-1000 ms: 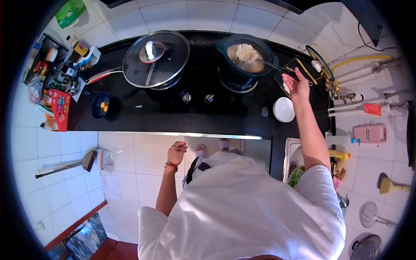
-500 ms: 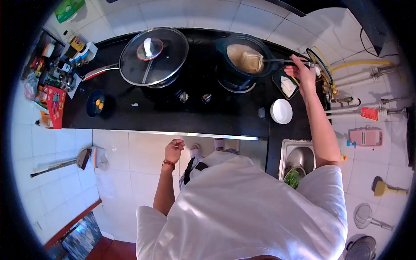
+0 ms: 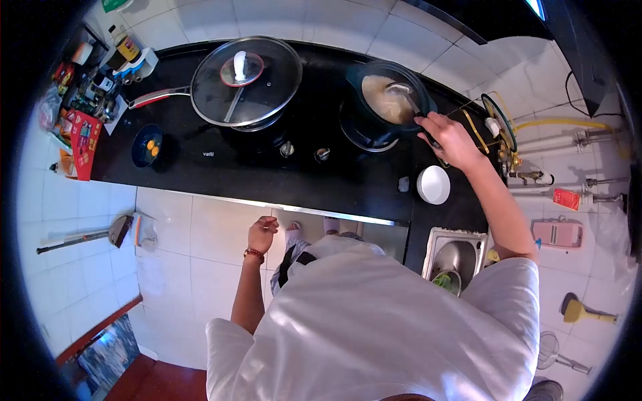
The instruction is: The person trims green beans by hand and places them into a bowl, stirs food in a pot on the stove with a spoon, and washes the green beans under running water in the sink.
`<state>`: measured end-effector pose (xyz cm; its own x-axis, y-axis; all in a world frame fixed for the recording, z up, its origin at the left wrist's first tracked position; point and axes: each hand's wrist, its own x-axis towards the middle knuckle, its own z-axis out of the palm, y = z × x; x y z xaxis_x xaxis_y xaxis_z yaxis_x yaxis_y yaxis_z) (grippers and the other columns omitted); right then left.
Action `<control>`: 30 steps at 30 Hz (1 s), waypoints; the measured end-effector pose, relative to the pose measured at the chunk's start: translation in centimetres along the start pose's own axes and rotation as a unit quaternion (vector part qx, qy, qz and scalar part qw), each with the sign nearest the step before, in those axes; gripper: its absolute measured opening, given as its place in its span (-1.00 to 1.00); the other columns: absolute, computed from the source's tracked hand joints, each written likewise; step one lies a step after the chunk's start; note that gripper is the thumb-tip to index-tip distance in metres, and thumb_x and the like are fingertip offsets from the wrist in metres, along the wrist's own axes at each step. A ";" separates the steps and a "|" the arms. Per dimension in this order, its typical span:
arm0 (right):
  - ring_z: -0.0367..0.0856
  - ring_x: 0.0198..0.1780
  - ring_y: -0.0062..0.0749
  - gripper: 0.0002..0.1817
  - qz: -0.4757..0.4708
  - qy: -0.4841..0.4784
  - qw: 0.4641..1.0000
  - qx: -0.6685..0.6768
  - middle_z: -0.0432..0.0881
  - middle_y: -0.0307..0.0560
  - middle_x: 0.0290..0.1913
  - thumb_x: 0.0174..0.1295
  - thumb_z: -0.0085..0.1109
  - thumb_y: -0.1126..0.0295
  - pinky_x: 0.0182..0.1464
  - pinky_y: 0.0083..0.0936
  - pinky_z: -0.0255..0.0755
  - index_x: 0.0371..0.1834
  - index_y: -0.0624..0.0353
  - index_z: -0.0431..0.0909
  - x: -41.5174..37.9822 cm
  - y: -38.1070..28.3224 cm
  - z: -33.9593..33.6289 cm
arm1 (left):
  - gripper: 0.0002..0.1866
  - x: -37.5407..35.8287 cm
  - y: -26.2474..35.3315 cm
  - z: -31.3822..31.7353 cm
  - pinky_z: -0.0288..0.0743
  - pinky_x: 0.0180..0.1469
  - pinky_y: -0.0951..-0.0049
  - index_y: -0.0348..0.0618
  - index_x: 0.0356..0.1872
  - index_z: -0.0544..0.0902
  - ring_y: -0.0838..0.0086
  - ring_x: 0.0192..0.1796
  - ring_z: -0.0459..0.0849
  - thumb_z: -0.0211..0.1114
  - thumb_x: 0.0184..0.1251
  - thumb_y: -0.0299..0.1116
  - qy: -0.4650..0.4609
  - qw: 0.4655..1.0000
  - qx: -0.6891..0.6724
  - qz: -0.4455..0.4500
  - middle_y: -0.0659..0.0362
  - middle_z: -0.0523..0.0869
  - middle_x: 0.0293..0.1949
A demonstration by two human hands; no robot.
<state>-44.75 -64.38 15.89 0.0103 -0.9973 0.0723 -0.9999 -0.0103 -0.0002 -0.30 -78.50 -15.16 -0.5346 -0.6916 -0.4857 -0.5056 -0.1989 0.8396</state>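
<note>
My right hand [image 3: 455,140] is closed around the dark handle of a ladle [image 3: 413,103]. The ladle's metal head rests in a dark pot [image 3: 354,90] on the right burner, in or at the surface of a pale brown liquid [image 3: 384,107]. My left hand [image 3: 263,234], a beaded bracelet at its wrist, hangs in the air in front of the counter edge. Its fingers are loosely curled and hold nothing. Near my right forearm stands a white bowl [image 3: 433,185]. The tray beside the pot is mostly hidden by my right hand.
A lidded pan [image 3: 281,87] covers the left burner, its handle pointing left. A dark bowl with egg yolks [image 3: 152,147] sits at the counter's left. Bottles and packets [image 3: 93,100] crowd the left corner. A sink [image 3: 475,244] holds greens; pipes [image 3: 568,137] line the right wall.
My right hand has closed on the ladle handle and moved nearer to me, swinging the handle round. The tray with white pieces is now covered by the hand. My left hand stays much the same.
</note>
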 end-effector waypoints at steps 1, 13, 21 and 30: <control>0.59 -0.17 -0.02 -0.68 0.001 -0.001 1.000 -0.004 0.52 0.03 -0.22 0.12 0.24 0.43 -0.17 -0.24 0.52 -0.05 0.24 0.49 -0.1 0.1 0.3 | -0.78 0.0 0.0 0.0 0.57 -0.16 0.54 -0.25 -0.17 0.63 0.50 -0.33 0.70 0.15 0.15 -0.56 -0.001 1.000 -0.002 -0.003 0.16 0.75 -0.35; 0.58 -0.20 -0.05 -0.70 -0.022 0.090 0.996 -0.002 0.54 0.00 -0.23 0.13 0.25 0.44 -0.21 -0.29 0.53 -0.06 0.23 0.51 1.6 2.7 6.9 | -0.82 0.9 1.0 -0.4 0.58 -0.17 0.51 -0.25 -0.17 0.63 0.49 -0.32 0.71 0.17 0.20 -0.54 -0.010 1.000 0.008 -0.002 0.14 0.75 -0.35; 0.59 -0.21 0.09 -0.76 0.073 0.056 0.995 0.046 0.58 0.12 -0.22 0.16 0.23 0.35 -0.18 -0.16 0.52 -0.18 0.22 0.46 0.7 2.6 6.6 | -0.78 1.8 1.8 0.0 0.54 -0.25 0.54 -0.24 -0.07 0.60 0.51 -0.27 0.72 0.10 0.29 -0.51 -0.050 0.995 0.084 0.030 0.16 0.74 -0.26; 0.66 -0.39 -0.19 -0.74 0.109 0.048 0.972 0.204 0.66 0.03 -0.38 0.12 0.34 0.32 -0.33 -0.43 0.50 -0.28 0.28 0.55 1.4 1.5 1.6 | -0.79 2.3 0.3 0.4 0.53 -0.26 0.54 -0.22 -0.08 0.60 0.51 -0.27 0.72 0.17 0.31 -0.44 -0.065 0.997 0.042 0.028 0.18 0.74 -0.27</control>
<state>-46.23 -65.87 14.42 -0.2211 -0.9680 0.1189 -0.8943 0.1526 -0.4206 -1.95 -79.84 -16.11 -0.6449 -0.6024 -0.4704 -0.5238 -0.0999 0.8459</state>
